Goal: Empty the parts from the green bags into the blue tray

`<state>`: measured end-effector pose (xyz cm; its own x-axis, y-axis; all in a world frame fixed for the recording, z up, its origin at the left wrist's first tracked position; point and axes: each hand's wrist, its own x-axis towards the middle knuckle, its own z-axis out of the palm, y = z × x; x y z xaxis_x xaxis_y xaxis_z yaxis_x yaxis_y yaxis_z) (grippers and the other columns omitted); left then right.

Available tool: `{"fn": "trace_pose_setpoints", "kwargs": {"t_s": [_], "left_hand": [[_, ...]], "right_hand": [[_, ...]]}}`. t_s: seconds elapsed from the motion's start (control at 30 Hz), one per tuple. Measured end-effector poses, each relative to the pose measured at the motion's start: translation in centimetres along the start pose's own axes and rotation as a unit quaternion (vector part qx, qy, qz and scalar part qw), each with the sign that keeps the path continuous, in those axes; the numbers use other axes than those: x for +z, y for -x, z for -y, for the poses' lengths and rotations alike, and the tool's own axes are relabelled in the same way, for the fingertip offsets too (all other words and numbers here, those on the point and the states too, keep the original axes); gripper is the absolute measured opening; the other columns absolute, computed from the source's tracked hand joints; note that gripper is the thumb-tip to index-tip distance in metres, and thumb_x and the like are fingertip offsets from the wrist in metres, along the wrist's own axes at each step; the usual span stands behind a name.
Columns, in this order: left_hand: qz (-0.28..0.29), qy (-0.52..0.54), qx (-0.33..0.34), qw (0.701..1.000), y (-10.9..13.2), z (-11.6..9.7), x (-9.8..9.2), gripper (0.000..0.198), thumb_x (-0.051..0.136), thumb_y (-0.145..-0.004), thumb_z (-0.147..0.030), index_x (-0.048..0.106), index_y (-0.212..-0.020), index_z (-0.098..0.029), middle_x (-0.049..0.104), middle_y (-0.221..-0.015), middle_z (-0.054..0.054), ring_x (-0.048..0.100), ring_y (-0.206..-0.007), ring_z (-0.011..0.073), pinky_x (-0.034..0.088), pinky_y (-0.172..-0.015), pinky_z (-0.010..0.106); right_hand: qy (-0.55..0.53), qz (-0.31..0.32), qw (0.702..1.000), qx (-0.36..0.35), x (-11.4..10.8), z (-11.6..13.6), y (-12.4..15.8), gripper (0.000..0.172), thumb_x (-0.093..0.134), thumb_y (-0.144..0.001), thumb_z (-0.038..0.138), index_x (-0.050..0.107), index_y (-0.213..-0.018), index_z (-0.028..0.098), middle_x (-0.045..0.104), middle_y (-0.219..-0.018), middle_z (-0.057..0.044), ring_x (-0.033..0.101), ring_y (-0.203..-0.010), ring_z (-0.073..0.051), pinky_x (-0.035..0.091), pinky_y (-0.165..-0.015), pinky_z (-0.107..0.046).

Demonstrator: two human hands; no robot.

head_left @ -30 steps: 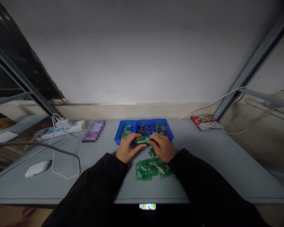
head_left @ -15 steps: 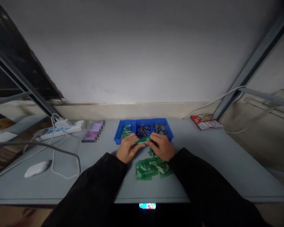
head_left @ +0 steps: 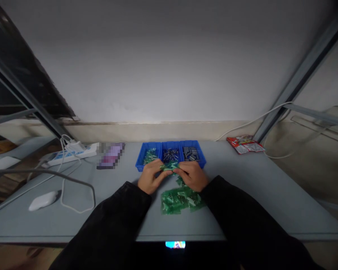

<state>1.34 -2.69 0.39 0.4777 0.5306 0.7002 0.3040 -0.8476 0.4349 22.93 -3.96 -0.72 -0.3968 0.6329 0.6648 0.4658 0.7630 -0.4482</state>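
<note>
Between my two hands is a small green plastic bag [head_left: 170,166], with pale pieces showing through it. My left hand [head_left: 152,176] pinches its left end, thumb toward me. My right hand [head_left: 193,175] grips the right end the same way. Just beyond stand three joined blue bins. The left bin [head_left: 139,159] has small green-tinted pieces, the middle bin [head_left: 170,144] small metal pins, and the right bin [head_left: 199,150] grey cylinders. Nearer to me, several filled green bags [head_left: 180,198] lie in a pile, partly under my right wrist.
On the left are a power strip [head_left: 87,151] with plugs, a phone [head_left: 112,155], a white earbud case [head_left: 43,201] and loose cables [head_left: 94,191]. A red packet [head_left: 245,145] lies at the back right. The wall [head_left: 169,86] rises behind the table [head_left: 250,183].
The green bag between my hands has turned or spread, showing more of its face and contents. Both hands stay almost in place.
</note>
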Motion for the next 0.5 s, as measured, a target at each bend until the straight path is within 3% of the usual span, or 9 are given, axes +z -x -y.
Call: {"fn": "trace_pose_setpoints", "kwargs": {"t_s": [0.17, 0.5], "left_hand": [[0.009, -0.003, -0.001, 1.000, 0.05, 0.14, 0.01, 0.042, 0.058, -0.105, -0.042, 0.067, -0.073, -0.016, 0.056, -0.066, 0.002, 0.050, -0.067, 0.0166, 0.038, -0.064, 0.030], [0.024, -0.023, -0.021, 0.999, 0.07, -0.03, 0.01, 0.038, 0.051, -0.108, -0.040, 0.065, -0.081, -0.016, 0.056, -0.072, 0.002, 0.051, -0.071, 0.0170, 0.039, -0.067, 0.029]], "right_hand": [[0.005, 0.005, 1.000, 0.027, 0.03, 0.09, 0.10, 0.045, 0.050, -0.107, 0.042, 0.042, -0.068, 0.022, 0.048, -0.065, 0.003, 0.045, -0.061, -0.012, 0.030, -0.061, -0.028], [0.027, -0.044, 0.998, 0.029, 0.04, 0.35, -0.13, 0.039, 0.049, -0.108, 0.036, 0.041, -0.072, 0.023, 0.051, -0.067, 0.002, 0.047, -0.061, -0.013, 0.034, -0.062, -0.029]]}}
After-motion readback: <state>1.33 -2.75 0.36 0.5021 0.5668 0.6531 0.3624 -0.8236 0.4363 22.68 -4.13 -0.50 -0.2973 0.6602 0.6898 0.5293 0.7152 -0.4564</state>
